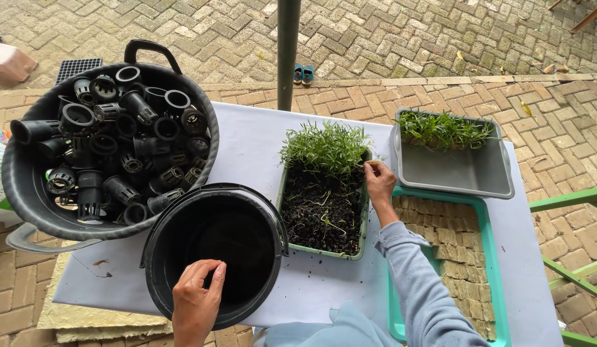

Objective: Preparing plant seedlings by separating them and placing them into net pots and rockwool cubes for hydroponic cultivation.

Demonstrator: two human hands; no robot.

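Note:
My left hand (197,297) rests on the near rim of an empty black bucket (216,248), fingers curled together with nothing visible in them. In a grey sleeve, my right hand (380,183) reaches to the right edge of a green seedling tray (323,196); its fingertips pinch at the green seedlings (325,147) growing at the tray's far end. The tray's near half shows bare dark soil with a few loose sprouts.
A large black tub (28,186) of several black net pots stands at the left. A grey tub (462,168) with seedlings sits at the right, a teal tray (488,231) of tan cubes below it. A metal pole (288,51) rises behind the white-covered table (247,138).

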